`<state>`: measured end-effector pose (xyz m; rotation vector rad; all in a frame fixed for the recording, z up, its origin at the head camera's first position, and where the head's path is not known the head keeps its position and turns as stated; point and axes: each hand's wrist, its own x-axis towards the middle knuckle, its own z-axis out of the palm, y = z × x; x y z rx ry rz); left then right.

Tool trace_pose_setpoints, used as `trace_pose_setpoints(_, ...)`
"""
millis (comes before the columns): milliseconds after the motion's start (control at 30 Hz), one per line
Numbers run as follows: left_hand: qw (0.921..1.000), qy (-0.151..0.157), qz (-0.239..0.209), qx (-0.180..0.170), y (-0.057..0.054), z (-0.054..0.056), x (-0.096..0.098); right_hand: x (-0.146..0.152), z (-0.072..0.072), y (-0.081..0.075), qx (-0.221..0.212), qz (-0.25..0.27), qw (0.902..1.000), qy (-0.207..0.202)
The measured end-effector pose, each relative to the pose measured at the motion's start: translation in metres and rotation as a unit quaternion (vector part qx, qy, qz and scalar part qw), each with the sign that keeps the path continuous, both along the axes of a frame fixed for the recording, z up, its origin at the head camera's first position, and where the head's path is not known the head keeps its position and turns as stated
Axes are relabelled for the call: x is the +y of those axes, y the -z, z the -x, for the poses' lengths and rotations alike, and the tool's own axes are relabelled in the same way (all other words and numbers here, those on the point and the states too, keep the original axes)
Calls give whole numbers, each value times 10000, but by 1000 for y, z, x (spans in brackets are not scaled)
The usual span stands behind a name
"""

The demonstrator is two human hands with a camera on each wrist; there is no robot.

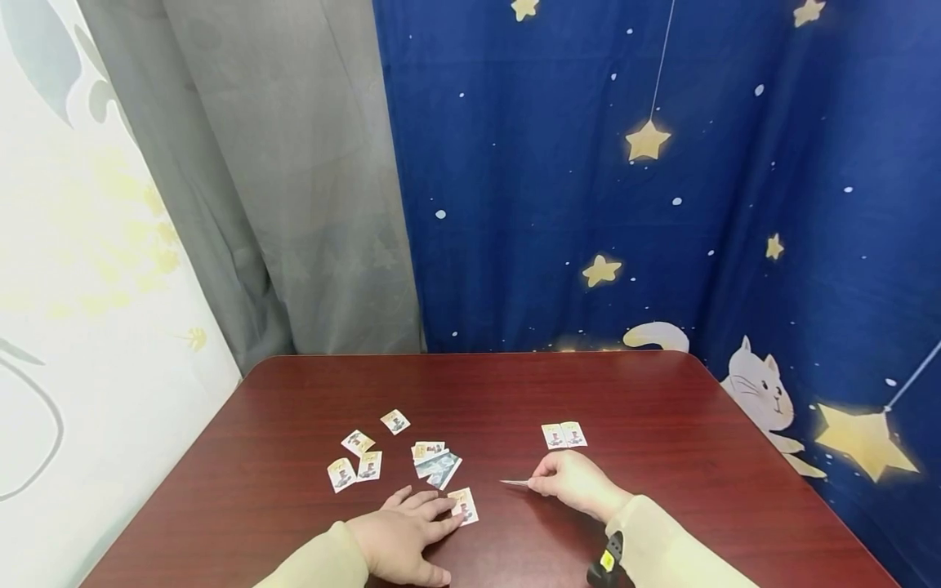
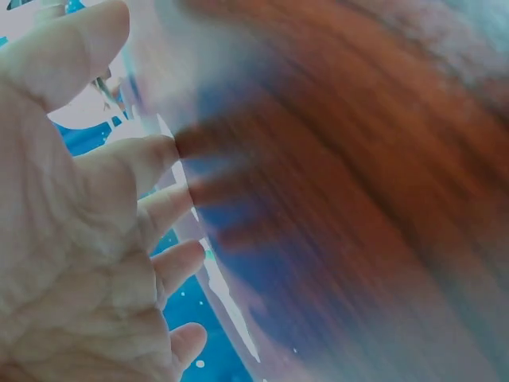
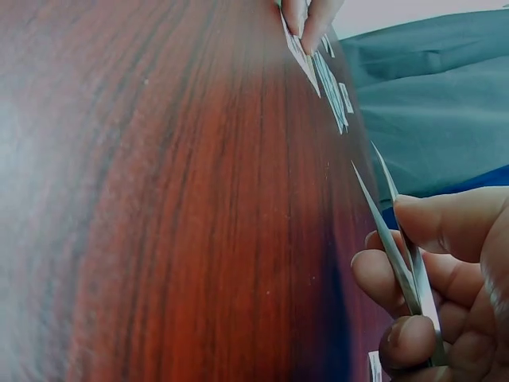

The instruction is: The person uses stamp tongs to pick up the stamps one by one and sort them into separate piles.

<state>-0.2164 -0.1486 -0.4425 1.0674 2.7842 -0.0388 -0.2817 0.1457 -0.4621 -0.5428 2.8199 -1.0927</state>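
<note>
My left hand (image 1: 404, 535) rests on the table with its fingers spread, fingertips on the edge of a small picture card (image 1: 466, 508). In the left wrist view, the palm and extended fingers of the left hand (image 2: 87, 231) show. Between thumb and fingers, my right hand (image 1: 573, 482) grips metal tweezers (image 1: 515, 483) pointing left towards that card. The right wrist view shows the tweezers (image 3: 402, 255) with tips apart and nothing between them. Beyond the right hand, two picture cards (image 1: 564, 435) lie side by side.
Several loose cards (image 1: 358, 443) are scattered on the left of the dark red table (image 1: 485, 392). Closer to the middle, a few overlap, with bluish-grey ones (image 1: 441, 469) on top. Grey and blue star-patterned curtains (image 1: 544, 204) hang behind the table's far edge.
</note>
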Motion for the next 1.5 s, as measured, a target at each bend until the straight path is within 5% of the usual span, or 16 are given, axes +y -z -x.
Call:
trace_pose_setpoints(300, 9998, 72, 187, -34, 0, 7, 11, 1, -3, 4, -145, 316, 9994, 93)
trace_pose_setpoints(633, 9997, 103, 209, 49, -3, 10, 22, 0, -10, 5, -183, 357, 9971, 643)
trace_pose_setpoints(1500, 9996, -49, 246, -107, 0, 22, 45, -1, -9, 9, -228, 317, 9953, 885)
